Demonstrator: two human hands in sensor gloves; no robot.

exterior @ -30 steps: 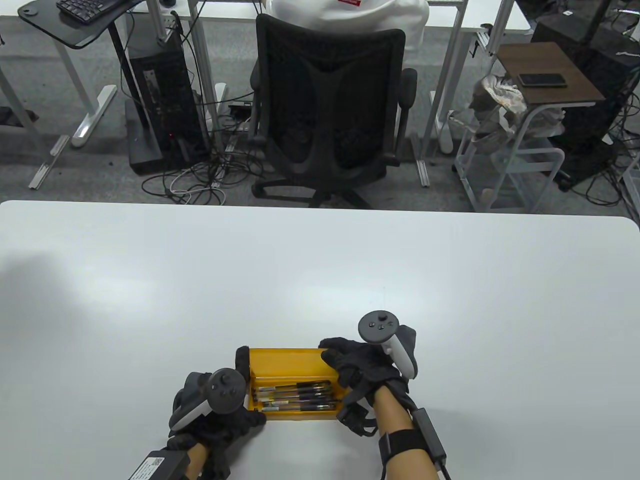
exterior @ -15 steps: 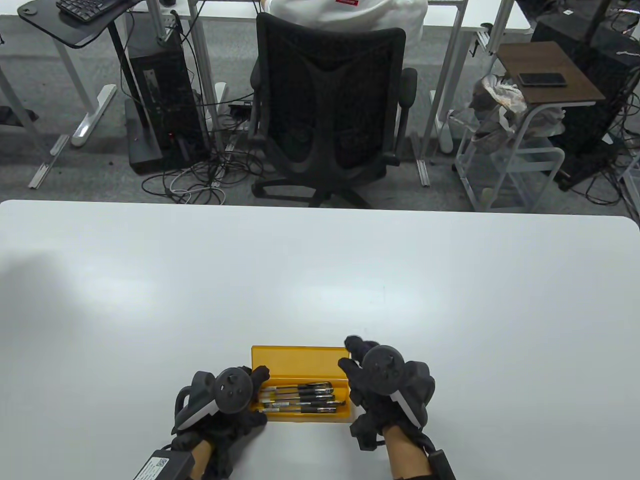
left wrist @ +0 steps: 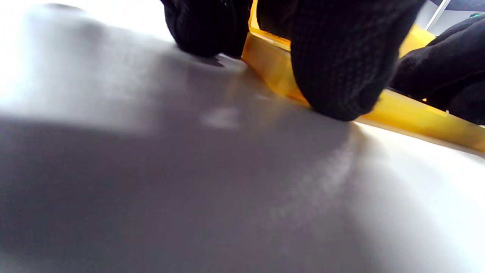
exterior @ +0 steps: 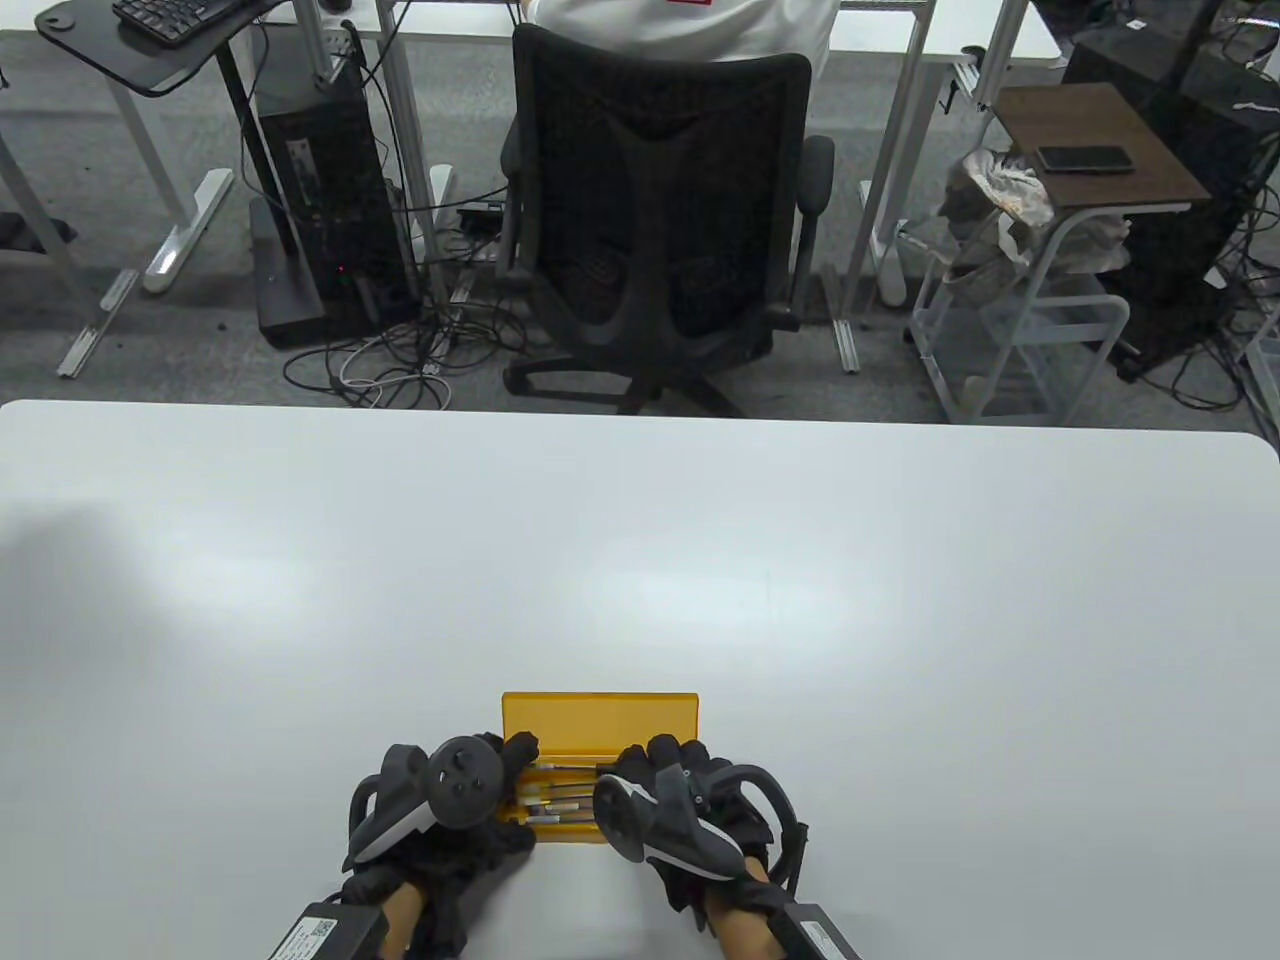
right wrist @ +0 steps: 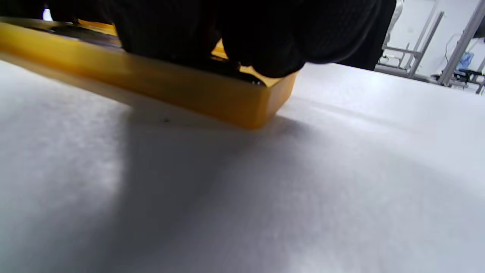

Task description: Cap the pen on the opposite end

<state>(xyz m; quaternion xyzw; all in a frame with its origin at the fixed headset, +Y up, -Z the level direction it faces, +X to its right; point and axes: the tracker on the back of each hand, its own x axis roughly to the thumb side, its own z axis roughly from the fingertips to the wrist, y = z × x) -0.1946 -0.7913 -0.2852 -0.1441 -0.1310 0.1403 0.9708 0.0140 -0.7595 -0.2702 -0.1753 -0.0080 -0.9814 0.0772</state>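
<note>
White table [exterior: 640, 560] spanning the table view, backed at 12 o'clock by a black office chair [exterior: 655, 210] and, at 2 o'clock, a brown side table [exterior: 1095, 145] bearing a dark phone [exterior: 1084, 159]. Near the table's 6 o'clock edge, a yellow pen box [exterior: 598, 718], lid raised on its far side, holding several black pens [exterior: 560, 795] laid side by side across the tray. At the box's 9 o'clock end, the gloved left hand [exterior: 440, 810], tracker on its back, one fingertip hooked over the rim and, in the left wrist view, fingers [left wrist: 341, 64] pressed against the near yellow wall where it meets the tabletop; holding the box, grip on any pen not visible. At the box's 3 o'clock end, the gloved right hand [exterior: 680, 810], fingers reaching down into the tray over the pens; in the right wrist view, dark fingertips [right wrist: 265, 45] curled inside the corner of the box. Impossible to tell whether a pen is pinched there.
</note>
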